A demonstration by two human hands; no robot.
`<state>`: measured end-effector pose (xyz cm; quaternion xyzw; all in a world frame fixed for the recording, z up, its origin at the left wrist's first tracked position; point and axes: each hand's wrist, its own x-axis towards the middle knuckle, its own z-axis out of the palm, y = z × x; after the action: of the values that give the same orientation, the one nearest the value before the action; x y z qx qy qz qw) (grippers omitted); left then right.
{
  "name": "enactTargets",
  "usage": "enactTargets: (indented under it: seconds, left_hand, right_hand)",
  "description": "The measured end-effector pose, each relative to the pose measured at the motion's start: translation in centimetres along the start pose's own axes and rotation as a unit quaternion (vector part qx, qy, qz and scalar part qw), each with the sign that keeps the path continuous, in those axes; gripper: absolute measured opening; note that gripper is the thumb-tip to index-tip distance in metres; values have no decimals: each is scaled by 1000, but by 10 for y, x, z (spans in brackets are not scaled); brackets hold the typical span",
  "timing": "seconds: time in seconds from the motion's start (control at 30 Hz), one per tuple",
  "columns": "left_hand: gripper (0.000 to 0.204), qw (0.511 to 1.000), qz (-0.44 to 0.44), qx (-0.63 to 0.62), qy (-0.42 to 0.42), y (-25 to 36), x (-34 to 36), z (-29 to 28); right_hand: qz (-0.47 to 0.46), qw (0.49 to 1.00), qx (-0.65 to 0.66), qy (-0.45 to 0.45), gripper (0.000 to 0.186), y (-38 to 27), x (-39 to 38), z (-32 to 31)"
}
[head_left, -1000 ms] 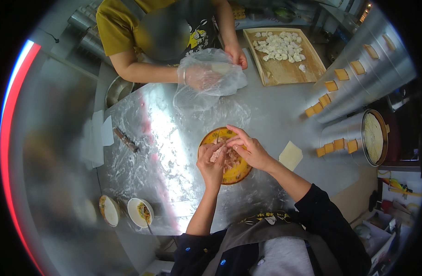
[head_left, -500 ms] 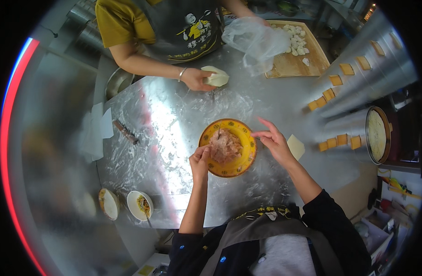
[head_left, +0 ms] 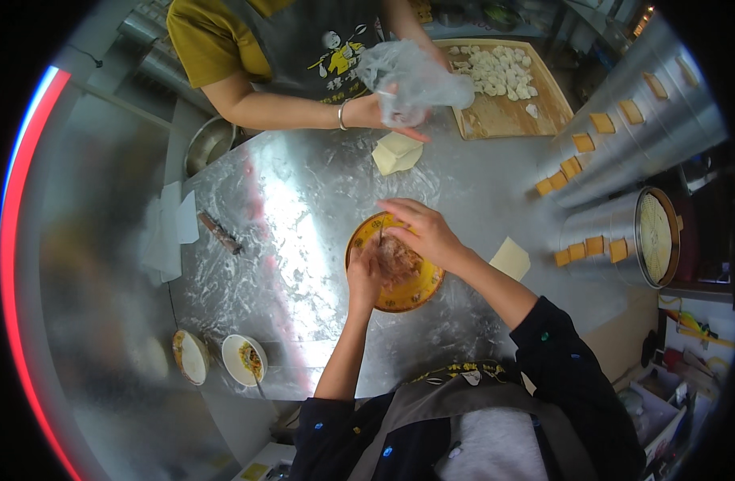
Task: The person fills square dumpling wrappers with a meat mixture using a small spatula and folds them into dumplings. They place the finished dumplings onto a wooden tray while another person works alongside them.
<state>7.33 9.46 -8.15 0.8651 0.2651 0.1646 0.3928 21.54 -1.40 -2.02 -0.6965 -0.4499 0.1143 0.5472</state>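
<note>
A yellow patterned bowl (head_left: 420, 298) of pinkish minced meat (head_left: 401, 264) stands in front of me, a thin utensil handle (head_left: 381, 230) sticking up from the meat. My left hand (head_left: 364, 278) is over the bowl's left side, its fingers closed; whatever they hold is hidden. Above the bowl's far right rim my right hand (head_left: 426, 234) reaches left, its fingers stretched out and slightly bent, with nothing visible in them. Pale square dough wrappers (head_left: 512, 260) lie on the steel table right of my right forearm.
Across the table (head_left: 319, 305), a co-worker's hands hold a clear plastic bag (head_left: 411, 80) beyond a stack of wrappers (head_left: 396, 152). A wooden board (head_left: 553, 112) carries wontons (head_left: 500, 72). Steamers (head_left: 612, 224) stand right; a rolling pin-like stick (head_left: 219, 232) and two bowls (head_left: 244, 359) lie left.
My right hand has swung left from beside the bowl to over it. My left hand has shifted slightly right. The co-worker has put down the wrappers and now has both hands at the bag.
</note>
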Motion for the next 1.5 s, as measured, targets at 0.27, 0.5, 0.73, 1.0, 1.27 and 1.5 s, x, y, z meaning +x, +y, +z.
enactTargets:
  seconds: [0.27, 0.5, 0.73, 1.0, 1.27, 1.5]
  left_hand:
    - [38, 996, 56, 67, -28, 17, -21, -10]
    - [23, 987, -46, -151, -15, 44, -72, -48]
    - [21, 920, -199, -337, -21, 33, -133, -25]
    - [23, 908, -213, -360, -12, 42, -151, -27]
    - [22, 882, -240, -406, 26, 25, -164, -32]
    - [22, 885, -255, -388, 17, 30, -164, -26]
  right_hand:
    - [-46, 996, -53, -48, 34, 15, 13, 18]
    - [127, 979, -120, 108, 43, 43, -70, -73]
    - [451, 832, -319, 54, 50, 84, -193, -129]
    - [299, 922, -236, 74, 36, 117, -195, -98]
    - [216, 959, -129, 131, 31, 86, -88, -111]
    - [138, 956, -246, 74, 23, 134, -88, -75]
